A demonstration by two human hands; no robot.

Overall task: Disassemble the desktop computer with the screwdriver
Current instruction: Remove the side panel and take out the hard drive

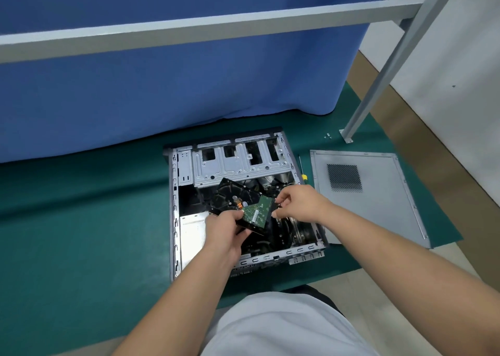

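The hard drive (242, 207) hangs tilted over the middle of the open computer case (186, 220), circuit board up; the left hand (226, 230) grips its near-left edge, while the right hand (300, 204) pinches something small and dark at its right end, probably a cable plug. The drive looks rigid, fairly heavy and fragile on the board side, so its metal edges seem the safest hold. The removed side panel (370, 193) lies right of the case on the green worktop (81, 220); the screwdriver (302, 170) rests between them; small screws (328, 136) sit farther off beside a frame post (378, 85); any cable not yet unplugged could snag.
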